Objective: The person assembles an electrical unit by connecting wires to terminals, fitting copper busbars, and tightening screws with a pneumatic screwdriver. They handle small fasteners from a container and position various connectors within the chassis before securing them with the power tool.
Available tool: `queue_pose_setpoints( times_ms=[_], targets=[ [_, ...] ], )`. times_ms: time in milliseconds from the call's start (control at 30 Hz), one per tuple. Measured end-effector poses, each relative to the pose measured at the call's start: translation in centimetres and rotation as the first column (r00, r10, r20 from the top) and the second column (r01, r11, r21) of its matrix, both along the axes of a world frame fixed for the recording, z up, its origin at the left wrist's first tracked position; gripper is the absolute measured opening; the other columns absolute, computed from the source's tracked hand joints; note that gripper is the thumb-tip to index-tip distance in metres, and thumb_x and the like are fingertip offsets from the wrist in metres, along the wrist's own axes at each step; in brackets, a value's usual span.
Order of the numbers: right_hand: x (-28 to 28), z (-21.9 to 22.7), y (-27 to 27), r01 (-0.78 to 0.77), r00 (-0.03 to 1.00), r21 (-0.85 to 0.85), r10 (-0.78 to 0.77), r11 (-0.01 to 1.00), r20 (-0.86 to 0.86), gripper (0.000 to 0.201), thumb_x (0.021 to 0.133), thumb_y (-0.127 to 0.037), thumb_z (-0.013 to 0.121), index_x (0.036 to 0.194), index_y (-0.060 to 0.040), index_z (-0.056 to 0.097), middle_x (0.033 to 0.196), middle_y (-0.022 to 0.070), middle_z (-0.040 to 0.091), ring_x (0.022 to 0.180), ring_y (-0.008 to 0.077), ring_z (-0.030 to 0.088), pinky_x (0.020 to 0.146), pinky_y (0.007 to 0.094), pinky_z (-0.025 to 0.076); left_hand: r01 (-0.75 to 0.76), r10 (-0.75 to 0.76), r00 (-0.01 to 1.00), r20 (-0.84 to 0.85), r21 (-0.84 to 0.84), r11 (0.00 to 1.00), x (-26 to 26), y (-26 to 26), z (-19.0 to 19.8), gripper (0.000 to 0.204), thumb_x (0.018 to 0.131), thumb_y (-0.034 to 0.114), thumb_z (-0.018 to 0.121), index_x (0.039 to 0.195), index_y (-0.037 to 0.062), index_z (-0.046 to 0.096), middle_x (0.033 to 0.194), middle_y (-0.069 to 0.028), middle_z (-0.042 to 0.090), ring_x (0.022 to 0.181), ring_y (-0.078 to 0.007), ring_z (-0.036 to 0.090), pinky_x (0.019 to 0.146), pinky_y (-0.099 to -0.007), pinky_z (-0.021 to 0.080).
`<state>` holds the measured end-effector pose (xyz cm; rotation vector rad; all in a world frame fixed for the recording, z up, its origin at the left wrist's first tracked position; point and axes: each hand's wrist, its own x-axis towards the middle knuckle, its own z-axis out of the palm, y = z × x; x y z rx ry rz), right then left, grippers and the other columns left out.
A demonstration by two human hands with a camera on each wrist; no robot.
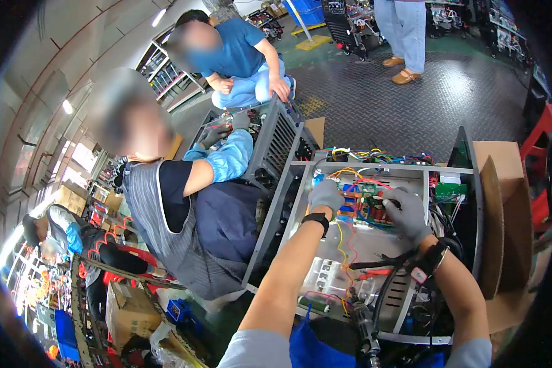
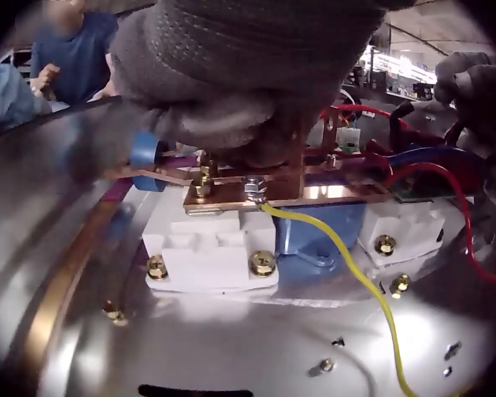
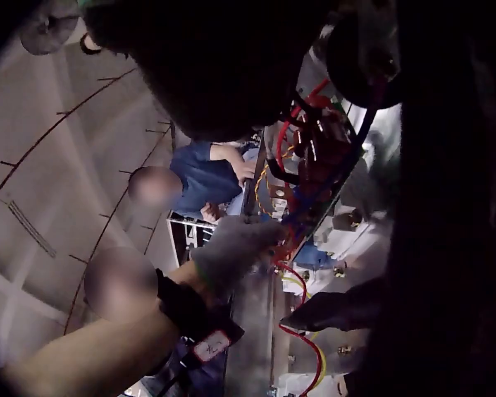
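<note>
My left hand (image 1: 326, 195), in a grey glove, is at the left end of the copper busbar (image 2: 314, 194) inside an open metal cabinet. Its bent fingers come down right behind the brass bolts (image 2: 202, 178); the fingertips are hidden. Below the busbar sit a white insulator block (image 2: 211, 240) and a blue part (image 2: 318, 236). A yellow wire (image 2: 360, 265) runs from a bolt on the bar. My gloved right hand (image 1: 406, 213) has bent fingers over the right side of the green circuit board (image 1: 373, 205), near a red wire (image 1: 374, 181). I cannot tell what its fingers hold.
A power screwdriver (image 1: 365, 328) and black cables (image 1: 389, 288) lie at the cabinet's near side. Cardboard (image 1: 503, 221) stands at the right. On the left, a person with blue sleeves (image 1: 233, 156) works at another cabinet (image 1: 279, 138), with another person (image 1: 236, 52) crouching behind it.
</note>
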<state>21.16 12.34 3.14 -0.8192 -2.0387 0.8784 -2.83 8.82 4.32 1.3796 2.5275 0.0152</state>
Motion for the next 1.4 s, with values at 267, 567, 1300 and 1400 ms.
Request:
queue_pose_setpoints(
  times_ms=[267, 567, 1300, 1400],
  targets=[
    [0.3, -0.8, 0.7, -0.058, 0.995, 0.086, 0.050, 0.995, 0.090, 0.021, 0.083, -0.021, 0.062, 0.098, -0.0086, 0.068, 0.095, 0.0143, 0.064, 0.084, 0.0295, 0.062, 0.076, 0.0395, 0.049, 0.161, -0.262, 0.953, 0.151, 0.483, 0.861, -0.8, -3.0, 2.9, 0.020, 0.077, 0.020, 0.069, 0.079, 0.0003, 0.071, 0.067, -0.0179, 0.065, 0.059, -0.0213, 0.063, 0.057, -0.0335, 0.048],
    [-9.8, 4.5, 8.0, -0.301, 0.715, 0.271, 0.028, 0.914, 0.699, 0.020, 0.081, -0.017, 0.061, 0.094, -0.0044, 0.070, 0.086, 0.0174, 0.068, 0.080, 0.0312, 0.068, 0.070, 0.0408, 0.053, -0.674, -0.260, 0.219, 0.940, 0.338, 0.657, 2.3, -15.1, 3.4, 0.021, 0.086, 0.027, 0.065, 0.087, 0.0059, 0.063, 0.065, 0.0047, 0.051, 0.054, -0.0015, 0.040, 0.048, -0.0183, 0.029],
    [-11.5, 0.4, 6.3, -0.259, 0.627, 0.351, -0.120, 0.900, 0.769, 0.014, 0.075, -0.013, 0.060, 0.082, -0.0050, 0.069, 0.082, 0.0187, 0.067, 0.081, 0.0362, 0.065, 0.073, 0.0449, 0.052, -0.669, -0.514, -0.293, 0.806, 0.211, 0.712, 0.3, -11.2, 4.2, 0.024, 0.095, 0.027, 0.052, 0.079, 0.0097, 0.051, 0.070, 0.0020, 0.045, 0.059, -0.0029, 0.036, 0.050, -0.0175, 0.029],
    [-11.0, 1.2, 5.7, -0.263, 0.576, 0.345, -0.141, 0.901, 0.806, 0.013, 0.078, -0.013, 0.060, 0.083, -0.0065, 0.070, 0.083, 0.0169, 0.068, 0.080, 0.0354, 0.066, 0.071, 0.0436, 0.053, -0.656, -0.492, -0.319, 0.810, 0.186, 0.732, 0.7, -11.3, 3.1, 0.021, 0.094, 0.027, 0.053, 0.083, 0.0095, 0.052, 0.070, 0.0022, 0.044, 0.060, -0.0026, 0.035, 0.049, -0.0169, 0.029]
  ],
)
